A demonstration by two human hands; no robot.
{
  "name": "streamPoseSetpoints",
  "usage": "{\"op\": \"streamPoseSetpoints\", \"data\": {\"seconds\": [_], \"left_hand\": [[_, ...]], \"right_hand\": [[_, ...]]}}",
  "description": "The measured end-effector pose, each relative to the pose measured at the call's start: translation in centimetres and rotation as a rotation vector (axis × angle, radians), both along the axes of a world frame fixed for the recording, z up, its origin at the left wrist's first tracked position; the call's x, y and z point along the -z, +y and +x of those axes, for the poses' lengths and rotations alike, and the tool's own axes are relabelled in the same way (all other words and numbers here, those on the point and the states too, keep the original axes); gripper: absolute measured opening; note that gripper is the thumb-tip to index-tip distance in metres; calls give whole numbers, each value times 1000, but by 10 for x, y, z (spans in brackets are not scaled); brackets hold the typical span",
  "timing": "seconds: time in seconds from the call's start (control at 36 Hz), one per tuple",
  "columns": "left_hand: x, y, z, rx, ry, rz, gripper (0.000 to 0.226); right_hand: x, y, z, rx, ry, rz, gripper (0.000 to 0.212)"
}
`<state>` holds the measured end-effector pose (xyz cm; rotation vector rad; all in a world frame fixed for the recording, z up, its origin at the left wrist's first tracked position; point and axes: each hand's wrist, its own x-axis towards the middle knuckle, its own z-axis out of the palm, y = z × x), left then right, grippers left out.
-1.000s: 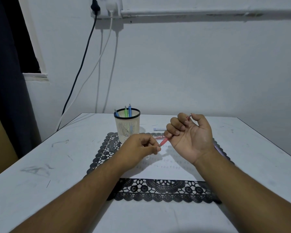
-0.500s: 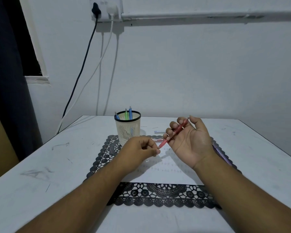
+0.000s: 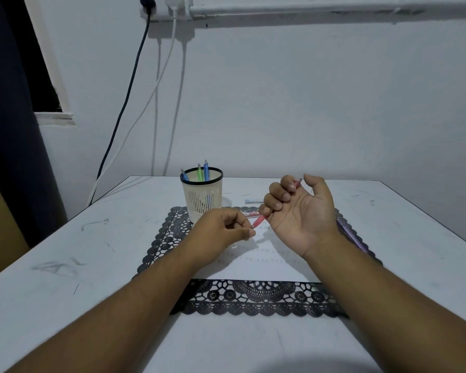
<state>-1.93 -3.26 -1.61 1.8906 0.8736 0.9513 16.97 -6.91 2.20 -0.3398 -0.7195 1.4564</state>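
My right hand (image 3: pixel 299 211) is turned palm up above the white sheet (image 3: pixel 267 265), and its curled fingers grip a red pen (image 3: pixel 259 220) that slants down to the left. Only the pen's two ends show past the fingers. My left hand (image 3: pixel 221 232) hovers just left of the pen's lower tip, with thumb and forefinger pinched together at that tip. Whether they hold anything small is too fine to tell. A cream pen cup (image 3: pixel 201 193) with a black rim stands behind my left hand and holds blue and green pens.
A black lace mat (image 3: pixel 253 297) lies under the sheet on the white table (image 3: pixel 65 265). A purple pen (image 3: pixel 353 236) rests on the mat by my right wrist. More pens (image 3: pixel 253 201) lie behind the hands. Cables hang down the wall at the back left.
My right hand's fingers have curled tighter over the red pen. My left hand's pinched fingertips have stayed at the pen's lower tip.
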Motion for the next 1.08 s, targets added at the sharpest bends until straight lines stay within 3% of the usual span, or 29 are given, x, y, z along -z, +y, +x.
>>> {"op": "streamPoseSetpoints", "data": {"seconds": [1.08], "left_hand": [[0, 0, -1, 53, -9, 6, 10]], "right_hand": [[1, 0, 5, -44, -33, 71, 26]]}}
